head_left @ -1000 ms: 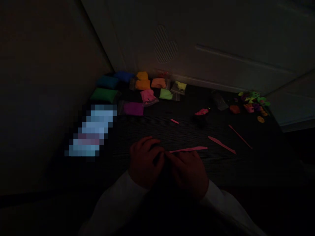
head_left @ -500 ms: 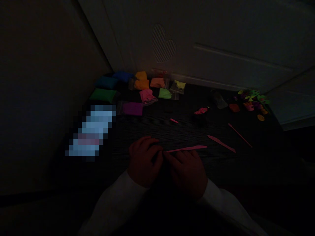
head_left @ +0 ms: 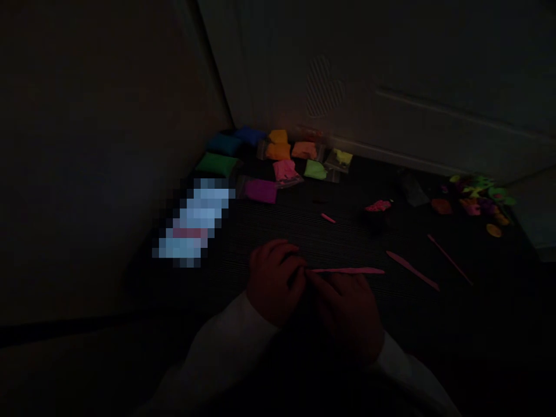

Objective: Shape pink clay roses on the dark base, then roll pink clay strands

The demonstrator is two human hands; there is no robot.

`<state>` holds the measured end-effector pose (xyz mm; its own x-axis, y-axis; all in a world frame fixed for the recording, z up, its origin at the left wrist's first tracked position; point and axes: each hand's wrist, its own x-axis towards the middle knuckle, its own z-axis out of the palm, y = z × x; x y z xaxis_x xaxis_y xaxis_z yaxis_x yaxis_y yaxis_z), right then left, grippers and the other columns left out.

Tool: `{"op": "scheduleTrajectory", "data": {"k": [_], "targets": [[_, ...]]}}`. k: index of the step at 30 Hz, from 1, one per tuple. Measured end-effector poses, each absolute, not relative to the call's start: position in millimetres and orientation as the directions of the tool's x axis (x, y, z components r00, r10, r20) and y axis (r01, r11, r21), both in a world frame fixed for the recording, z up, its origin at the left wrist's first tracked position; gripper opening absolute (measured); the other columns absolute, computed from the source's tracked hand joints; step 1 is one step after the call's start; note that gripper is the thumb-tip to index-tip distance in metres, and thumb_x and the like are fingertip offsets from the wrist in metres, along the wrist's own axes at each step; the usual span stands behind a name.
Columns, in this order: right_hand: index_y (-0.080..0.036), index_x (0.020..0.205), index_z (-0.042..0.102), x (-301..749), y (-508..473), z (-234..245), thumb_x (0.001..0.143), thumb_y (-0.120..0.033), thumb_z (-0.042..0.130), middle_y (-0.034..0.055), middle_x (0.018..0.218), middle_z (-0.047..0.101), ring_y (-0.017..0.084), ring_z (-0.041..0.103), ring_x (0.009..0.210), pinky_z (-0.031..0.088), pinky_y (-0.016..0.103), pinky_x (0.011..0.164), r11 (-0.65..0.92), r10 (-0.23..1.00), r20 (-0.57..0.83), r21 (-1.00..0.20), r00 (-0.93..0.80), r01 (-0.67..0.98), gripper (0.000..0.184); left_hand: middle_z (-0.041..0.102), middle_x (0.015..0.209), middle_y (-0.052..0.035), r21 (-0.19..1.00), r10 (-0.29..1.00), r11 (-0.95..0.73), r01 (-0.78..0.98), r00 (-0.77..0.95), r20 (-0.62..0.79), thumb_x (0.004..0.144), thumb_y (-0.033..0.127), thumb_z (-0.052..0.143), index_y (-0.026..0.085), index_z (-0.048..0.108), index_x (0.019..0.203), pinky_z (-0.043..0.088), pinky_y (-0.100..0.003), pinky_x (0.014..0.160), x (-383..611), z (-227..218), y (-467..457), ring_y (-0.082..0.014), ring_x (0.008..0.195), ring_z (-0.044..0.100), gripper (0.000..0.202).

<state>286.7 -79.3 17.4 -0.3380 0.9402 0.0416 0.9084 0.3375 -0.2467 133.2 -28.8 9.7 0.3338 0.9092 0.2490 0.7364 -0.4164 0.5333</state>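
Note:
The scene is very dark. My left hand [head_left: 275, 284] is closed, its thumb and forefinger pinched low over the dark table [head_left: 278, 226]. Against those fingertips rests the outstretched forefinger of my right hand [head_left: 350, 315], whose other fingers are curled. Whatever lies between the fingertips is too small and dim to make out. A long pink modelling knife [head_left: 351, 270] stretches rightward from the meeting fingertips, just beyond my right knuckles; I cannot tell whether it is held. To the right lie a second pink modelling knife [head_left: 412, 270] and a thin pink stick tool [head_left: 449, 259].
Clay packets, among them a purple one [head_left: 260, 190] and a green one [head_left: 217, 164], lie at back left. A blurred bright screen [head_left: 197, 217] is at left. Beyond my hands are a short pink piece [head_left: 328, 218] and a pink-topped dark object [head_left: 377, 207]. Colourful pieces [head_left: 482, 191] sit at far right.
The view has swung left and tilted slightly, so everything appears further right. My hands keep the same pose, fingertips together by the end of the pink modelling knife.

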Motion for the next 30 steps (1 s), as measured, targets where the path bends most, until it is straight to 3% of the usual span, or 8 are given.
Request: {"op": "scheduleTrajectory", "data": {"k": [13, 22, 30], "targets": [[-0.018, 0.114, 0.048, 287.4, -82.1, 14.8, 0.080, -0.021, 0.040, 0.0042, 0.078, 0.055, 0.016, 0.046, 0.073, 0.030, 0.033, 0.071, 0.285, 0.958, 0.102, -0.327, -0.266, 0.901, 0.035, 0.058, 0.100, -0.0026, 0.482, 0.870, -0.492, 0.725, 0.396, 0.292, 0.069, 0.018, 0.050, 0.025, 0.065, 0.075, 0.032, -0.044, 0.086, 129.0, 8.0, -28.6, -0.0241, 0.105, 0.044, 0.018], [-0.018, 0.111, 0.051, 288.5, -83.4, 16.6, 0.078, -0.019, 0.042, 0.0044, 0.080, 0.057, 0.016, 0.048, 0.077, 0.031, 0.033, 0.073, 0.216, 0.975, 0.125, -0.351, -0.183, 0.911, 0.035, 0.055, 0.110, -0.0025, 0.359, 0.813, -0.579, 0.732, 0.487, 0.319, 0.069, 0.022, 0.051, 0.033, 0.062, 0.091, 0.029, -0.046, 0.082, 132.2, 12.5, -34.2, -0.0270, 0.109, 0.039, 0.027], [-0.015, 0.108, 0.053, 307.5, -87.5, 13.1, 0.079, -0.017, 0.039, 0.0066, 0.089, 0.059, 0.017, 0.050, 0.083, 0.035, 0.033, 0.075, 0.188, 0.977, 0.173, -0.438, -0.123, 0.879, 0.032, 0.053, 0.115, -0.0021, 0.286, 0.785, -0.613, 0.736, 0.530, 0.319, 0.068, 0.026, 0.054, 0.032, 0.061, 0.095, 0.026, -0.049, 0.082, 135.1, 9.7, -36.7, -0.0291, 0.109, 0.038, 0.029]]}}
